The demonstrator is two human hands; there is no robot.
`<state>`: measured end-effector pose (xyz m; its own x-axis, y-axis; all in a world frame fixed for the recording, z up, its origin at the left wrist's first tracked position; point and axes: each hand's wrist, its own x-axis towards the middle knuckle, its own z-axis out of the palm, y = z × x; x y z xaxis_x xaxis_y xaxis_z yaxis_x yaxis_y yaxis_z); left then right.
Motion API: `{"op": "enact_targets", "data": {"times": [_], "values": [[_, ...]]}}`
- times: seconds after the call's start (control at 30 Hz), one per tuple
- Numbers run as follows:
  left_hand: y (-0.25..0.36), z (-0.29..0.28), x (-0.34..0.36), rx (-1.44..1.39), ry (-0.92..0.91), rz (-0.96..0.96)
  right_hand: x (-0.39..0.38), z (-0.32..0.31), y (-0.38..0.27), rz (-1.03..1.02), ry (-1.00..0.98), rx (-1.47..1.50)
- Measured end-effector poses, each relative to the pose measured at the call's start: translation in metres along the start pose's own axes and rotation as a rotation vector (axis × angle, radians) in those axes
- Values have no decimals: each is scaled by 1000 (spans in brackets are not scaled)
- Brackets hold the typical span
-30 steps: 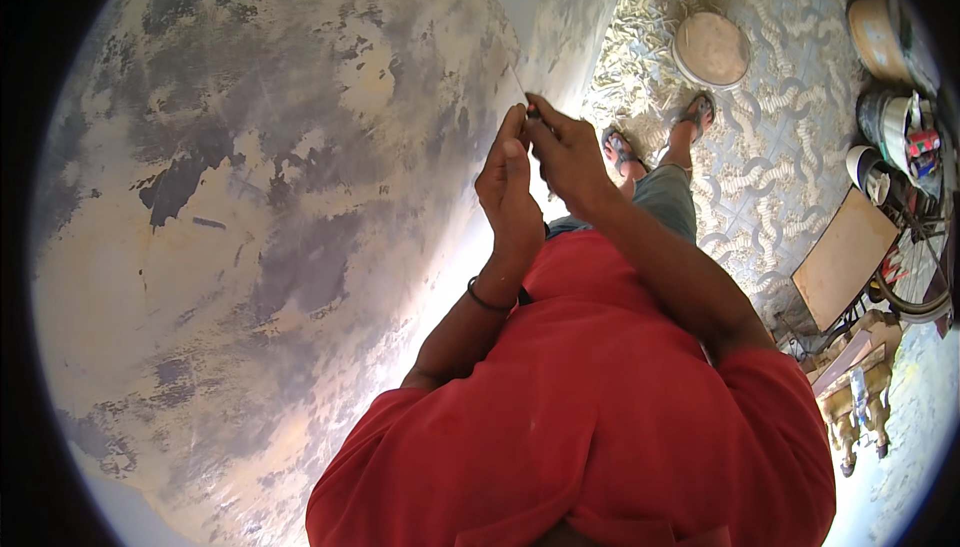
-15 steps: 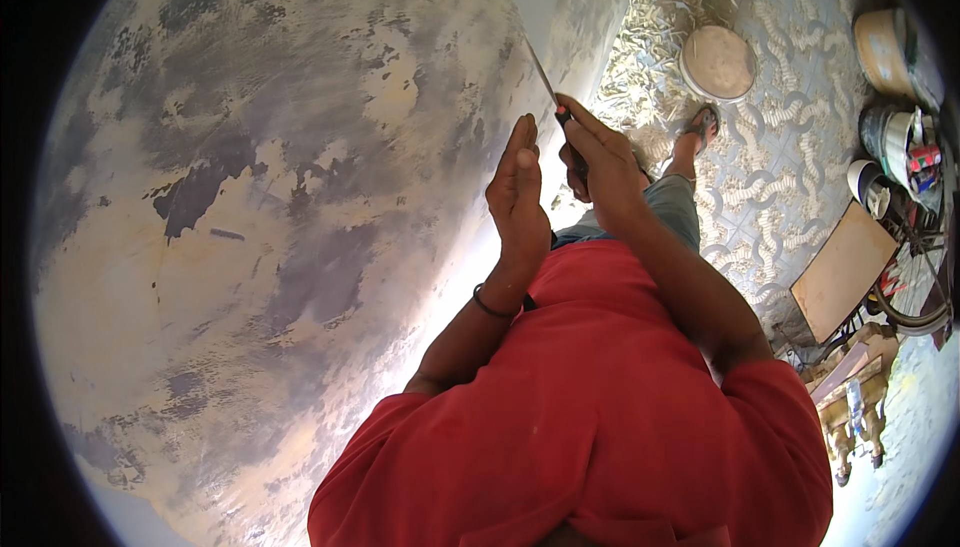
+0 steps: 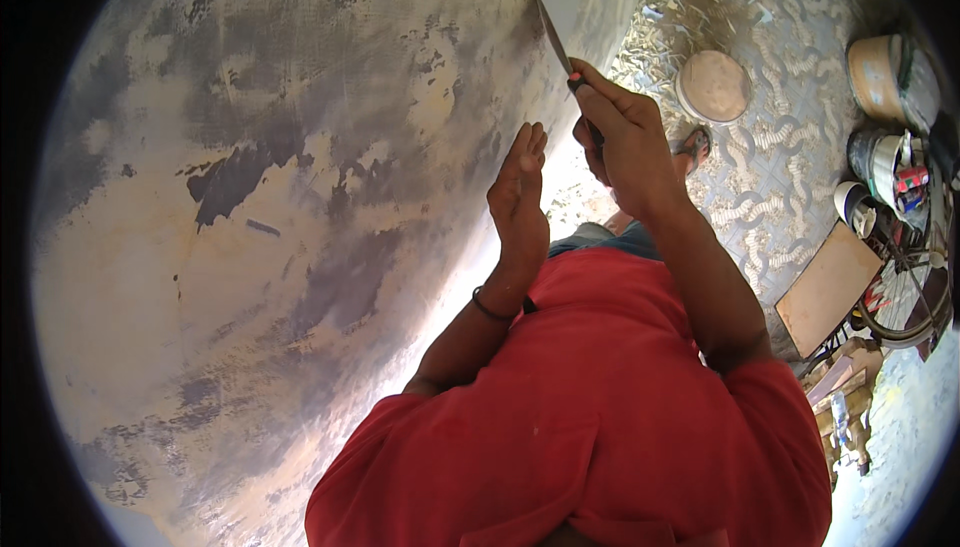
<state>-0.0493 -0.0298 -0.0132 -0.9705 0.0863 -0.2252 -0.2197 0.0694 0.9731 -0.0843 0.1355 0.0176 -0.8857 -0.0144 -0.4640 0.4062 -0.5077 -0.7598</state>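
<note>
My right hand is closed around the black and red handle of a scraper. Its thin metal blade is seen nearly edge-on, the tip at the wall beside a smooth grey strip; contact is hard to judge. My left hand is raised lower down near the same wall, fingers stretched out and holding nothing. Patches of grey and cream, with flaked edges, cover the wall.
Pale scraps litter the patterned floor along the wall's foot. Beyond my right hand stands a round, flat-topped object. Farther right are a large tub, a white bucket of odds and ends, a flat board and a bicycle wheel.
My right hand has moved up and right, carrying the scraper farther along the wall. The left hand keeps nearly its place, fingers still stretched. The view has shifted slightly.
</note>
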Motion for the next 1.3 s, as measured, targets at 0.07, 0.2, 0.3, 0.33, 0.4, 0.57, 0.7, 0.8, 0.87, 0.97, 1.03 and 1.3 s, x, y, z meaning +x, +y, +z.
{"op": "enact_targets", "data": {"times": [0.07,0.2,0.3,0.33,0.4,0.57,0.7,0.8,0.87,0.97,1.03,1.3], "values": [[-4,2,0,-29,-9,-2,-5,1,-3,12,27,70],[-6,6,-2,-36,-35,9,-21,13,-11,-86,16,-157],[-3,8,-1,-47,-57,6,-2,5,-4,-35,-2,36],[-4,9,-2,-47,-51,11,-5,7,-3,-54,17,32],[-9,9,-2,-48,-38,26,-22,14,-4,-79,2,-43],[-3,14,-15,-22,-35,-8,22,-5,-7,-51,38,57],[-7,10,-8,-11,-11,15,-3,10,-15,5,49,10],[-12,5,-8,-5,0,-11,-23,18,-5,-80,-23,37],[-8,6,-10,-15,12,-56,27,-11,22,-883,127,-851],[-2,8,-10,-15,1,-41,46,-12,-26,39,97,177],[-3,9,-8,-3,1,-23,34,-11,-28,49,99,100],[7,3,4,43,0,28,-9,-61,46,-112,271,-773]]}}
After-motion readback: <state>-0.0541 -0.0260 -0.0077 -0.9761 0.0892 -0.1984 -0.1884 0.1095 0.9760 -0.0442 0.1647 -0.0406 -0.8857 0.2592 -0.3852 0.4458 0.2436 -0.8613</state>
